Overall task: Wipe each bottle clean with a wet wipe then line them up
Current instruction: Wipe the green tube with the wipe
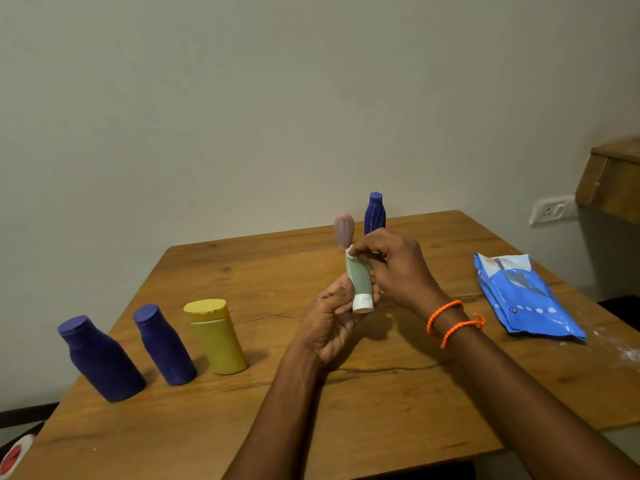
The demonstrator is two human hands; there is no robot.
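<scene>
My two forearms come in from the bottom edge, nearest to me, and meet above the middle of the wooden table [346,427]. My left hand [329,320] is curled around the lower end of a small green tube [360,280], fingers and thumb wrapped near its white cap [363,303], which points down toward me. My right hand [391,265], with two orange bead bracelets [450,320] at the wrist, pinches a scrap of white wet wipe [350,251] against the tube's upper end; only a little of the wipe shows between the fingertips. The tube is held off the tabletop, roughly upright and leaning slightly left. At about nine o'clock from the hands, three bottles stand in a row along the left part of the table: a large dark blue bottle [100,362] farthest left, a smaller dark blue bottle [164,344] beside it, and a yellow bottle [216,336] with a flat cap closest to the hands, each apart from its neighbour. At twelve o'clock, near the far edge, a pale pink bottle [344,230] and a ribbed blue bottle [375,213] stand close together, the pink one partly hidden behind my right hand. At three o'clock a blue wet wipe pack [526,299] lies flat on the table, with some white powdery specks [627,355] on the wood nearer the right edge.
</scene>
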